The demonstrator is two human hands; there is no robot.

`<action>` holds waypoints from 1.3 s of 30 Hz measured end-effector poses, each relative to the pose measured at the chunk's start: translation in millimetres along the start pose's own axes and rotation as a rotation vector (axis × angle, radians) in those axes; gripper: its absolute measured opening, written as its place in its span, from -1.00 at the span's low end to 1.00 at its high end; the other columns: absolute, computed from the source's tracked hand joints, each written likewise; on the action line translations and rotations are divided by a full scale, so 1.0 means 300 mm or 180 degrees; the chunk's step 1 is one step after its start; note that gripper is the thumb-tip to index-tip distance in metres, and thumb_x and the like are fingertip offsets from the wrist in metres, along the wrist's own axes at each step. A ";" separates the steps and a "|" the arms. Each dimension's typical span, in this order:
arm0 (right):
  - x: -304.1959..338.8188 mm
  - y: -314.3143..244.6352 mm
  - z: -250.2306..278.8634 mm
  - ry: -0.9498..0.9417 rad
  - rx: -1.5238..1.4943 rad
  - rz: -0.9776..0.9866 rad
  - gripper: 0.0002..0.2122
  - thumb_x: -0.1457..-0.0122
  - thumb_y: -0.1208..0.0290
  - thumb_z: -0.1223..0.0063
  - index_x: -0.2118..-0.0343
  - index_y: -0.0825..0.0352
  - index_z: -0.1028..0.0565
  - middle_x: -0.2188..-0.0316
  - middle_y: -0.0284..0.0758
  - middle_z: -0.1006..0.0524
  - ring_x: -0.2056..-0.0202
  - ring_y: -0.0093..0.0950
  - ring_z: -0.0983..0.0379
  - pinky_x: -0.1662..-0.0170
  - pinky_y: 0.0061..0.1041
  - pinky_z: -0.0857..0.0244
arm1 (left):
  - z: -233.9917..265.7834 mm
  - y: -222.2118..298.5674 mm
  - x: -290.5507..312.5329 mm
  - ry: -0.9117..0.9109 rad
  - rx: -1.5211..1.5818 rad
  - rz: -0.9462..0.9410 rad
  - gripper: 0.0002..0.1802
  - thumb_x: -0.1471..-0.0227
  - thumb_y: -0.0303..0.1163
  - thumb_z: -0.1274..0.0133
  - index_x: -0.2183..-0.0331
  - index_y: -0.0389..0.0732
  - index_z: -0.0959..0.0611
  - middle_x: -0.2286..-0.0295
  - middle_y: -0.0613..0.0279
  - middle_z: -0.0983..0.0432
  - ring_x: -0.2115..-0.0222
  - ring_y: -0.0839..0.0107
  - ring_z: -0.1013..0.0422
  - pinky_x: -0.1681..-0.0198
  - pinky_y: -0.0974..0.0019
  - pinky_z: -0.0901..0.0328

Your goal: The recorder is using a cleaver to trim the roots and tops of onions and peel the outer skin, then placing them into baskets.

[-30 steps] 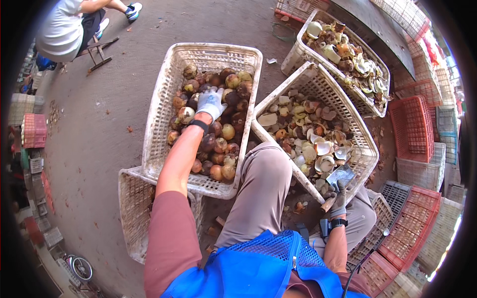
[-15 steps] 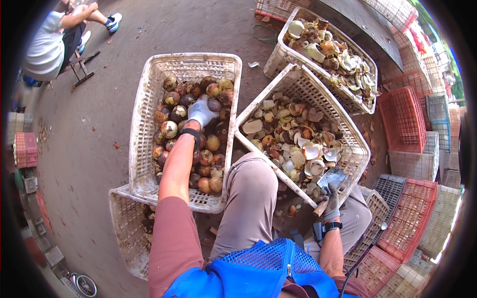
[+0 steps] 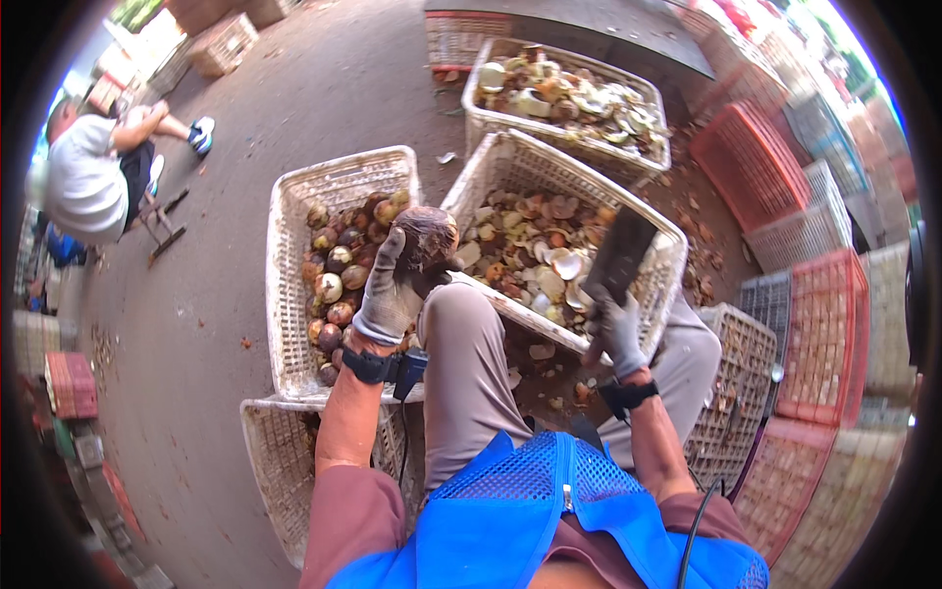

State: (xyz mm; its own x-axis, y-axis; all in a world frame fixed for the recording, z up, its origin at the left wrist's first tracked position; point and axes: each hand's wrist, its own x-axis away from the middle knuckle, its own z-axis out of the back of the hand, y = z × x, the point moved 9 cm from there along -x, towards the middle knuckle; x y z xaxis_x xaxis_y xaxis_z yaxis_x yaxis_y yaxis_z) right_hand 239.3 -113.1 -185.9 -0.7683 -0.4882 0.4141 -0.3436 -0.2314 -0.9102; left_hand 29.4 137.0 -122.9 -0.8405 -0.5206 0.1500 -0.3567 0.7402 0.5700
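Note:
My left hand (image 3: 391,294), in a pale work glove, grips a round brown bulb (image 3: 428,238) with a rough, dark, fibrous skin, above my knee. To the right, my right hand (image 3: 618,332), gloved in grey, is closed on a cleaver (image 3: 624,251). Its broad dark blade points up and away, blurred by motion, over the crate of peelings (image 3: 469,201). Several more brown and cream bulbs (image 3: 339,257) fill part of the white slatted crate (image 3: 278,275) on the left. White and brown chunks of peel (image 3: 549,257) lie in the tilted crate.
Another crate of peelings (image 3: 478,118) stands farther back, by a dark tabletop (image 3: 589,34). Red and pale crates (image 3: 829,334) are stacked along the right. A person (image 3: 88,177) sits on a low stool at the far left. Under the bulb crate is another crate (image 3: 270,461).
My left hand has come up out of the bulb crate, now holding a bulb. My right hand has lifted the cleaver from the crate's near edge. The view has shifted.

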 end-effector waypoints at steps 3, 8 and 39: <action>0.119 -0.154 -0.147 -0.0394 -0.0148 0.0808 -0.93 -0.23 0.45 0.04 0.36 0.30 -0.45 0.66 -0.51 -0.36 0.69 -0.71 -0.23 0.63 -0.66 -0.12 | -0.164 -0.087 0.019 -0.0264 -0.0092 0.0182 -0.39 -0.11 0.04 0.01 -0.06 -0.15 -0.42 0.12 0.16 -0.50 0.24 0.18 -0.50 0.21 0.23 -0.41; 0.363 -0.422 -0.196 -0.0259 0.1260 0.3059 -0.70 -0.11 0.54 -0.06 0.05 0.32 -0.47 0.37 -0.08 -0.57 0.34 -0.23 -0.56 0.32 -0.39 -0.39 | -0.391 -0.256 0.111 -0.0632 -0.0193 0.0294 -0.42 -0.14 -0.07 0.05 -0.10 -0.18 -0.34 0.06 0.09 -0.44 0.15 0.15 -0.47 0.07 0.14 -0.36; 0.407 -0.187 0.047 -0.1522 -0.0239 -0.0268 -0.83 -0.15 0.32 -0.02 0.36 0.34 -0.49 0.69 -0.45 -0.43 0.72 -0.66 -0.33 0.64 -0.68 -0.18 | -0.389 -0.410 0.183 -0.0781 -0.2066 0.0188 -0.44 0.10 -0.50 -0.16 0.00 -0.23 -0.41 0.30 0.20 -0.53 0.45 0.42 -0.47 0.44 0.41 -0.35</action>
State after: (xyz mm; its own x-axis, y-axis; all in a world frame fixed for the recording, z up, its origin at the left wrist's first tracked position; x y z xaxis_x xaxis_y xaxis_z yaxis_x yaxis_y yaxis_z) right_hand 172.4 -171.5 -84.1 -0.4082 -0.8061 0.4285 -0.4455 -0.2338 -0.8642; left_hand 74.9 -32.2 -90.3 -0.9461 -0.3195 0.0524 -0.0558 0.3203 0.9457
